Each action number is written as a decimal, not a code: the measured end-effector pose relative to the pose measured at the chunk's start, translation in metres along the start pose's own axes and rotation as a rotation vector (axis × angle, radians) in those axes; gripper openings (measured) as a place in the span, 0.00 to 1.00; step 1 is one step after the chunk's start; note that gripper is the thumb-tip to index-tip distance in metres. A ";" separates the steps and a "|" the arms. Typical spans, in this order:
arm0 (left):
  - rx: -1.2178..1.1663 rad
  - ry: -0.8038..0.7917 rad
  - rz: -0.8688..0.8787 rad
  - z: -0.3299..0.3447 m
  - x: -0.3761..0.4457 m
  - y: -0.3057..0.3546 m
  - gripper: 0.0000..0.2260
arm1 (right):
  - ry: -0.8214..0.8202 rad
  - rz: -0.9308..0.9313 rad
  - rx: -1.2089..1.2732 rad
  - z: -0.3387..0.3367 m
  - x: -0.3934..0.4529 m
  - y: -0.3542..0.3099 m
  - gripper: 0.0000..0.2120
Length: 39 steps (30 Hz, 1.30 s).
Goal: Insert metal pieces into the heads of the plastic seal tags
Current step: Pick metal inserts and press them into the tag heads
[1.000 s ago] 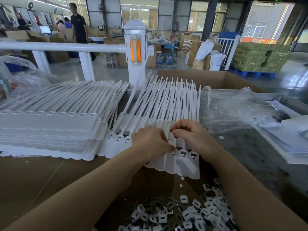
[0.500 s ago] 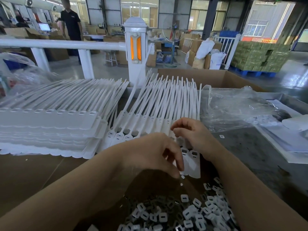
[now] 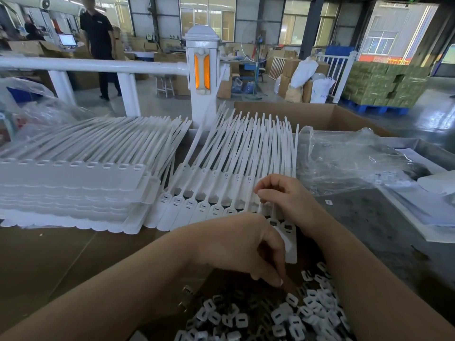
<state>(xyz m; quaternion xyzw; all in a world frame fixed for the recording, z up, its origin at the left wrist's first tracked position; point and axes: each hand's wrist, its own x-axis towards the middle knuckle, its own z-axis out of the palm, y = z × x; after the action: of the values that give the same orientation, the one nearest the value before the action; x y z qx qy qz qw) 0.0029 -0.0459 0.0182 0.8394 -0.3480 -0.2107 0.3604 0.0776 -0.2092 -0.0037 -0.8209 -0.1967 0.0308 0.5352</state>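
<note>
A row of white plastic seal tags (image 3: 204, 205) lies fanned across the table, heads toward me and straps pointing away. My right hand (image 3: 288, 200) sits on the right end of the row, its curled fingers holding a tag just above the heads. Two tags (image 3: 286, 232) stick out toward me below that hand. My left hand (image 3: 246, 249) reaches down, fingertips just above the pile of small metal and white pieces (image 3: 283, 316) at the near edge. I see nothing held in it.
A thick stack of joined tag sheets (image 3: 73, 188) fills the left of the table. A crumpled clear plastic bag (image 3: 357, 163) lies at the right. An open cardboard box (image 3: 320, 116) and a white rail post (image 3: 202, 70) stand behind. A person (image 3: 98, 33) walks far back.
My left hand has left the tag row and moved down toward the pile of pieces. My right hand has stayed on the tags.
</note>
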 end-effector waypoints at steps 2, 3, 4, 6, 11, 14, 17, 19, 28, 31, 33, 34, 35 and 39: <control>-0.070 0.017 -0.018 -0.004 -0.002 -0.001 0.03 | 0.004 0.000 -0.002 0.000 0.000 -0.001 0.05; -0.104 0.037 -0.026 -0.006 -0.002 -0.002 0.03 | 0.005 -0.001 -0.006 0.000 -0.001 -0.001 0.05; -0.136 0.080 -0.043 -0.009 -0.003 -0.004 0.03 | 0.005 -0.005 -0.013 0.000 -0.001 -0.002 0.05; -0.179 0.241 -0.093 -0.016 -0.004 -0.011 0.03 | -0.006 -0.014 -0.018 -0.001 -0.001 -0.004 0.05; -0.167 0.620 -0.111 -0.025 -0.004 -0.030 0.04 | -0.088 -0.017 0.009 -0.003 -0.005 -0.009 0.07; -0.145 0.690 -0.095 -0.023 -0.003 -0.032 0.04 | -0.144 -0.008 -0.021 -0.004 -0.006 -0.011 0.07; -0.142 0.745 -0.091 -0.022 -0.002 -0.033 0.04 | -0.146 0.004 -0.024 -0.005 -0.005 -0.010 0.05; -0.147 0.768 -0.104 -0.021 -0.001 -0.034 0.05 | -0.142 0.013 -0.013 -0.004 -0.005 -0.010 0.04; -0.279 0.735 -0.185 -0.026 0.001 -0.028 0.02 | -0.144 -0.002 0.039 -0.007 -0.005 -0.008 0.04; -0.257 0.756 -0.233 -0.025 0.005 -0.026 0.02 | -0.112 -0.003 0.025 -0.006 -0.005 -0.009 0.04; -0.306 0.777 -0.288 -0.024 0.008 -0.025 0.02 | -0.042 0.006 0.085 -0.006 -0.004 -0.009 0.06; -0.319 0.778 -0.319 -0.022 0.011 -0.024 0.02 | -0.008 0.007 0.115 -0.006 -0.003 -0.009 0.06; -0.324 0.771 -0.348 -0.020 0.014 -0.022 0.02 | 0.019 0.006 0.134 -0.006 -0.003 -0.009 0.06; -0.218 0.742 -0.435 -0.005 0.029 -0.016 0.05 | 0.045 0.007 0.150 -0.005 -0.005 -0.008 0.07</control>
<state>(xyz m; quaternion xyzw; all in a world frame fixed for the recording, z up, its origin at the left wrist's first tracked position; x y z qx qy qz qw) 0.0321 -0.0569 0.0071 0.8689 0.0138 -0.0017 0.4947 0.0722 -0.2126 0.0049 -0.7798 -0.1791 0.0289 0.5992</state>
